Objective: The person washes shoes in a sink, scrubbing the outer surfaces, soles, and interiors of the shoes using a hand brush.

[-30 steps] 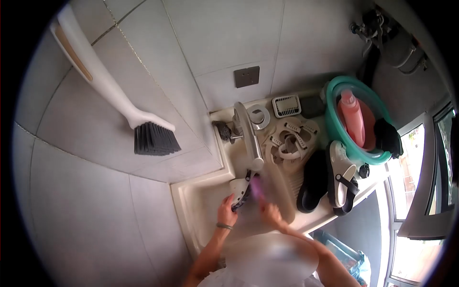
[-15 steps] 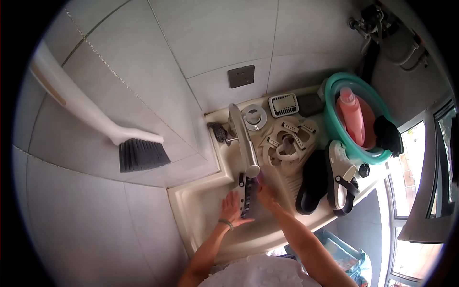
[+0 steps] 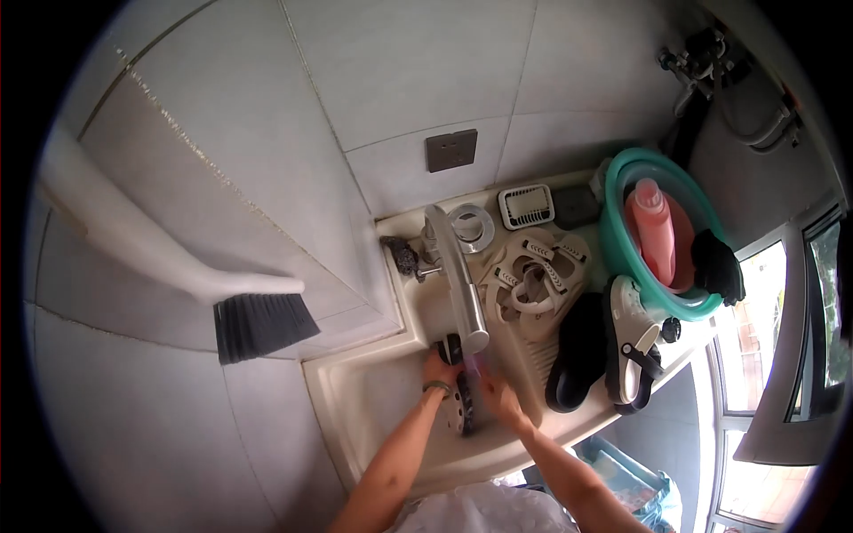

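Just below the faucet point(image 3: 462, 298), your left hand point(image 3: 439, 367) holds the black-and-white clog point(image 3: 460, 410), likely to keep it from sliding. Your right hand point(image 3: 501, 400) grips a blurred purple tool point(image 3: 477, 366) beside it, probably for close control.

A pink bottle point(image 3: 655, 235) sits in a teal basin point(image 3: 611, 218), with a dark socket point(image 3: 451, 150) on the grey wall point(image 3: 426, 71).

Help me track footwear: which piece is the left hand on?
Only the clog below the faucet; the other clog, black shoe and beige sandals lie farther right.
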`<state>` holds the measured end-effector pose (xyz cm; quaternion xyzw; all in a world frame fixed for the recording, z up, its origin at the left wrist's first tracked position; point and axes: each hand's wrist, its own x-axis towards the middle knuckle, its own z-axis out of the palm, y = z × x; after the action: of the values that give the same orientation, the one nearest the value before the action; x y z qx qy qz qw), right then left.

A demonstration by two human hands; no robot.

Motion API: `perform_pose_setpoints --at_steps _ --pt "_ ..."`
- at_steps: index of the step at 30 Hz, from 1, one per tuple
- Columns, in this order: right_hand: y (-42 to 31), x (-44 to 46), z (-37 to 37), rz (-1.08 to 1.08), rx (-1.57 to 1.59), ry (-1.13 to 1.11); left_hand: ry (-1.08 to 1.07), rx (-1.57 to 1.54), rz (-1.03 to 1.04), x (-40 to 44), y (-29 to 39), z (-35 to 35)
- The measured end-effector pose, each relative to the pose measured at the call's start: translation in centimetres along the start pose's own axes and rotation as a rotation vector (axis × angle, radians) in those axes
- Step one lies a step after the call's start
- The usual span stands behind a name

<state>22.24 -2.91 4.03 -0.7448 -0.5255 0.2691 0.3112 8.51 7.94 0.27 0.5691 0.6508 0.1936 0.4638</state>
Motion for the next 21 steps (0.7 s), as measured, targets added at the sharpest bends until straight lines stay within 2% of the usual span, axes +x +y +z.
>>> perform_pose_setpoints --at_steps 1,2,3,4,5,6,8,10,11,12,13,14,15,17,20,21 --pt "-3.4 -1.0 -1.8 0.064 -0.081 -0.074 0.032 0.023 -0.04 -0.9 1.8 -0.7" --pt "-6.2 -2.2 -3.6 -0.007 -0.088 -0.088 0.062 0.044 -0.08 -1.4 2.8 -1.0" --pt "-7.0 -1.8 -4.1 -0.013 -0.108 -0.078 0.136 -0.019 0.048 -1.2 1.0 0.4" --pt "-7.4 -1.2 -4.5 -0.022 -0.126 -0.063 0.135 -0.023 0.053 -2.1 2.3 0.2" --pt "-4.9 -0.1 -2.8 -0.136 -0.217 0.069 0.15 0.037 0.129 -3.3 3.4 -0.1" --pt "-5.3 0.2 -3.0 -0.16 -0.25 0.087 0.167 0.099 0.199 -4.9 4.9 -0.6" --pt "-6.3 0.9 -3.5 -0.206 -0.316 0.126 0.235 0.165 0.19 -6.1 5.8 -1.3" --pt "-9.4 -1.1 -4.7 -0.192 -0.264 0.093 0.222 0.068 0.194 -5.7 5.3 -2.1" --pt "-9.2 -1.6 -4.3 -0.232 -0.217 0.085 0.281 0.055 0.235 -5.0 3.7 -1.5" --pt "-9.0 -2.1 -4.0 -0.273 -0.169 0.074 0.25 0.087 0.238 -6.6 5.4 -3.0" --pt "-9.1 -2.6 -3.8 -0.312 -0.121 0.062 0.29 0.14 0.329 -7.2 5.2 -3.0" --pt "-8.9 -2.2 -3.9 -0.189 -0.185 -0.038 0.327 0.196 0.42 -7.8 4.9 -3.0" --pt "-10.0 -0.7 -4.2 -0.097 -0.171 -0.069 0.339 0.22 0.428 -7.9 4.5 -2.8" --pt "-10.3 0.7 -3.4 -0.134 -0.173 0.055 0.356 0.194 0.411 -8.0 4.1 -2.7" --pt "-9.6 -2.7 -2.3 -0.351 -0.287 0.183 0.364 0.131 0.353 -8.0 4.4 -5.1" --pt "-9.9 -2.7 -2.3 -0.55 -0.158 0.274 0.414 0.102 0.345 -7.6 4.2 -5.5"
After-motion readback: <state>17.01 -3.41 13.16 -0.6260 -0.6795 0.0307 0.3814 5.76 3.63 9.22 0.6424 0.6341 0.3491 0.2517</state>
